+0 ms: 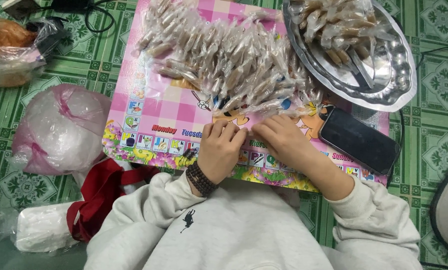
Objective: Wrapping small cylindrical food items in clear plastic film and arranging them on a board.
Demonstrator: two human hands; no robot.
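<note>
My left hand (219,147) and my right hand (281,140) meet fingertip to fingertip at the near edge of a pink checked picture board (164,107). Between them they pinch a small clear-wrapped sweet (249,133), mostly hidden by the fingers. A dark bead bracelet (200,179) circles my left wrist. Just beyond the hands lies a large heap of wrapped sweets (224,60), each a brownish stick in a twisted clear wrapper.
A silver metal tray (394,75) with more wrapped sweets sits at the far right. A black phone (360,140) lies on the board's right edge. A pink-and-clear plastic bag (59,130) and a red strap (101,192) lie left, on green patterned floor tiles (434,125).
</note>
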